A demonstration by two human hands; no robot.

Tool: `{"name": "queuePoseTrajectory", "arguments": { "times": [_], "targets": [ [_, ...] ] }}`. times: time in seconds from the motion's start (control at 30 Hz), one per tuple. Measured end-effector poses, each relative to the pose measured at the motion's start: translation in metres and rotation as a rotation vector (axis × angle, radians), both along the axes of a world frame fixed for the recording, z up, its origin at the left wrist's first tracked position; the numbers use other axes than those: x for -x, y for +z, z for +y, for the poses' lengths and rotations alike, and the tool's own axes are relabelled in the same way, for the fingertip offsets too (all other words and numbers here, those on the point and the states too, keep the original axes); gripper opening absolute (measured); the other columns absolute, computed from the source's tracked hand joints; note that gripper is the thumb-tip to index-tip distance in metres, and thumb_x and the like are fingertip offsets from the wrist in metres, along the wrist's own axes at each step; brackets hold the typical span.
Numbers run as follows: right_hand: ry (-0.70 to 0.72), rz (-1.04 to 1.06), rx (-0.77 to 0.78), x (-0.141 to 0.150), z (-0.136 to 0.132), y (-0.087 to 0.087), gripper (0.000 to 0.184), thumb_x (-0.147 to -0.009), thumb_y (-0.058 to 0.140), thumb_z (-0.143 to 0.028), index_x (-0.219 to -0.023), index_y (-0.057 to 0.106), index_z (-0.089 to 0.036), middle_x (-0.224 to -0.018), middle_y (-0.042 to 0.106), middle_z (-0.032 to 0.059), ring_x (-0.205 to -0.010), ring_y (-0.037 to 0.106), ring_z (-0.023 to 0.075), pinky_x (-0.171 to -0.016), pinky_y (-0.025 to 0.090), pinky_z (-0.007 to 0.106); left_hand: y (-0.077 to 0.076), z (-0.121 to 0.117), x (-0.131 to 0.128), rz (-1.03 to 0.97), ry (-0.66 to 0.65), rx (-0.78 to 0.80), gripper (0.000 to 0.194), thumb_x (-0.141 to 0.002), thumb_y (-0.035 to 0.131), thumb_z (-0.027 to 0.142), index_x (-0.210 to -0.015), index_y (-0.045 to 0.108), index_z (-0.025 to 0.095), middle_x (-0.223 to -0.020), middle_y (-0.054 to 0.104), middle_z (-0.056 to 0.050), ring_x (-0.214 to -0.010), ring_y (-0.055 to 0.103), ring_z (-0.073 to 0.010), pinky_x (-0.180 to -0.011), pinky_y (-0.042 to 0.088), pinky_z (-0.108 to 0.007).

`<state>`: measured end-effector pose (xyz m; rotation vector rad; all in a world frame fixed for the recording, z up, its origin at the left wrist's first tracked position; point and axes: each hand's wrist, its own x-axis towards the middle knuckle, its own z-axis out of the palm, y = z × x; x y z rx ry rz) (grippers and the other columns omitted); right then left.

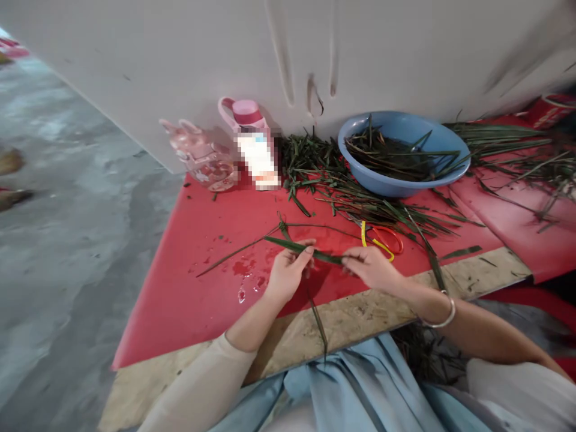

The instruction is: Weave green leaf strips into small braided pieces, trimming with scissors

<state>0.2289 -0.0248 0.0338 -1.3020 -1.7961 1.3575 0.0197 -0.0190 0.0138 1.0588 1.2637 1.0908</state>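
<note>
Stretched between my two hands is a green leaf strip (327, 257), held just above the red tabletop. My left hand (290, 270) pinches it between thumb and fingers, and its pointed end sticks out to the left. At the strip's right end, the fingertips of my right hand (366, 267) are closed on it. Behind my left hand, a small knotted bit of leaf (282, 227) with long thin stems lies on the table. Scissors (382, 240) with yellow and orange handles rest just beyond my right hand.
A blue basin (405, 186) holding leaf strips and liquid stands at the back. Cut leaf pieces (306, 159) are heaped beside it. A clear pinkish bottle (204, 159) and a pink-lidded bottle (246, 113) stand at the back left. Water drops wet the red cover (180, 300).
</note>
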Motion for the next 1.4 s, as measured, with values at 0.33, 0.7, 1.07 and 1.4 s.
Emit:
{"name": "queuePoseTrajectory", "arguments": {
  "times": [0.33, 0.7, 1.07, 1.4],
  "targets": [
    [-0.449, -0.992, -0.355, -0.105, 0.09, -0.006, 0.053, -0.085, 0.052, -0.043, -0.13, 0.051, -0.015, -0.126, 0.055, 0.0208, -0.116, 0.05, 0.0358, -0.093, 0.039, 0.054, -0.01, -0.001, 0.001, -0.008, -0.072, 0.08, 0.042, -0.071, 0.066, 0.047, -0.096, 0.062, 0.014, -0.045, 0.047, 0.006, -0.04, 0.043, -0.0087, -0.043, 0.034, -0.021],
    [0.009, -0.725, -0.622, -0.099, 0.082, -0.015, 0.042, -0.093, 0.038, -0.027, -0.133, 0.05, -0.019, -0.135, 0.053, 0.0083, -0.125, 0.048, 0.0207, -0.106, 0.036, 0.037, -0.006, 0.002, -0.001, 0.094, -0.125, 0.126, 0.037, -0.071, 0.066, 0.044, -0.094, 0.064, 0.014, -0.049, 0.046, 0.006, -0.041, 0.043, -0.0087, -0.043, 0.037, -0.021],
    [-0.084, -0.791, -0.61, -0.115, 0.102, -0.005, 0.029, -0.093, 0.041, -0.029, -0.106, 0.065, -0.02, -0.1, 0.066, 0.0073, -0.092, 0.06, 0.0201, -0.083, 0.043, 0.029, -0.009, 0.003, 0.003, 0.151, -0.161, 0.147, 0.035, -0.075, 0.062, 0.044, -0.096, 0.064, 0.016, -0.049, 0.047, 0.005, -0.043, 0.046, -0.0108, -0.044, 0.039, -0.022],
    [-0.05, -0.738, -0.757, -0.097, 0.095, 0.008, 0.031, -0.088, 0.051, -0.043, -0.1, 0.066, -0.019, -0.095, 0.065, 0.0079, -0.088, 0.059, 0.0208, -0.077, 0.043, 0.03, -0.004, 0.003, 0.002, 0.173, -0.184, 0.151, 0.036, -0.078, 0.058, 0.043, -0.097, 0.062, 0.013, -0.052, 0.046, 0.005, -0.045, 0.045, -0.0095, -0.045, 0.04, -0.021]
  ]
}}
